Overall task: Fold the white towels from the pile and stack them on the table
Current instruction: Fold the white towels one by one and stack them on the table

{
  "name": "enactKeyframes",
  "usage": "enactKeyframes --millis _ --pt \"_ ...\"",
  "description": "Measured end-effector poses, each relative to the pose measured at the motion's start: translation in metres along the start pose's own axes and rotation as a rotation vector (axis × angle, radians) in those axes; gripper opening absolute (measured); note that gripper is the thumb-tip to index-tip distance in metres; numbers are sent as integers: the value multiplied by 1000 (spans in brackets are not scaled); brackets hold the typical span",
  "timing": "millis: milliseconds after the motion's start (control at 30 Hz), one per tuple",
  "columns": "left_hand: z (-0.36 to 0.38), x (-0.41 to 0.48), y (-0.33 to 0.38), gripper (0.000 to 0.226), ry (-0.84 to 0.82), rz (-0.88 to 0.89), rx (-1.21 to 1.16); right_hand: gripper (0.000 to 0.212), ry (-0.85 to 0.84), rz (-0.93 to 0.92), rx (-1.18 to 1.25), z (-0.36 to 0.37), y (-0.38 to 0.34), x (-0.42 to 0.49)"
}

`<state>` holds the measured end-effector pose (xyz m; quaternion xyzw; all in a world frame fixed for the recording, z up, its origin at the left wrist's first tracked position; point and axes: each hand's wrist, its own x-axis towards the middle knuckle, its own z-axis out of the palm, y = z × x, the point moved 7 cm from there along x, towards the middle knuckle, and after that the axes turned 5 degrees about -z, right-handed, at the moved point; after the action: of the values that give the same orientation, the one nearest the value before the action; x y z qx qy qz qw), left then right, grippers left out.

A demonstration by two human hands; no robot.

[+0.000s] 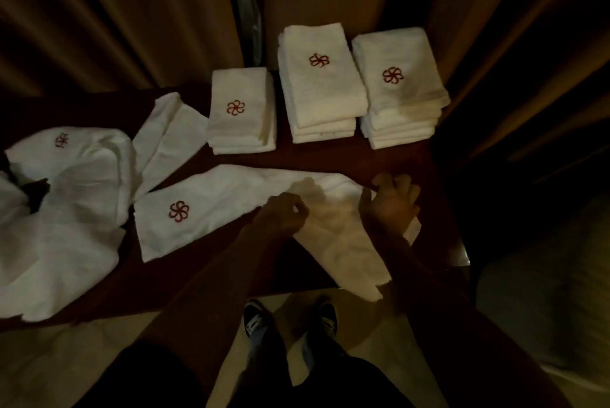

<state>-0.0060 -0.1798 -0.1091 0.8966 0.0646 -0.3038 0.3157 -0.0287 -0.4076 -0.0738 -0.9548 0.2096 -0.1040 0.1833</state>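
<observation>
Table (pixel 330 157) R edge runs close by R hand (pixel 391 206). Bare strip btwn towel (pixel 211 209) and stacks (pixel 321 91) at back. Pile (pixel 66 196) crowds L side, just beside towel. Towel lies in front, long axis L–R, logo end L, R end drooping over near edge. L hand (pixel 284 213) pinches it. R fingers curled at its far edge, grip unclear.

White towel (pixel 231 196) with red emblem lies half-spread near the surface (pixel 330 157) edge; loose pile (pixel 66 203) left, 3 folded stacks (pixel 321 87) behind.
</observation>
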Motion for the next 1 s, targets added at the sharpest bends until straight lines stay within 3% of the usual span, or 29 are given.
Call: enactKeyframes --millis 67,133,200,267,400,700,833,1000 --pt "-8 5 -10 18 181 25 187 18 -64 -145 8 24 3 -9" --pt "-9 11 -29 21 224 -30 274 22 -248 -219 27 54 8 -21" --pt "-8 16 -50 37 259 -43 353 36 -523 -210 0 80 12 -42" --pt "-12 17 -70 52 336 -45 433 56 -667 -181 -54 93 16 -59" --pt "-24 14 -86 67 461 -30 537 81 -639 -151 -152 93 12 -66" --pt "-52 16 -94 72 483 -18 488 81 -756 -175 -118 86 35 -32" --pt "-64 12 -103 58 594 -31 527 84 -776 -174 -147 82 42 -35" --pt "-70 17 -131 61 438 -90 534 92 -826 -194 -166 82 58 -40"
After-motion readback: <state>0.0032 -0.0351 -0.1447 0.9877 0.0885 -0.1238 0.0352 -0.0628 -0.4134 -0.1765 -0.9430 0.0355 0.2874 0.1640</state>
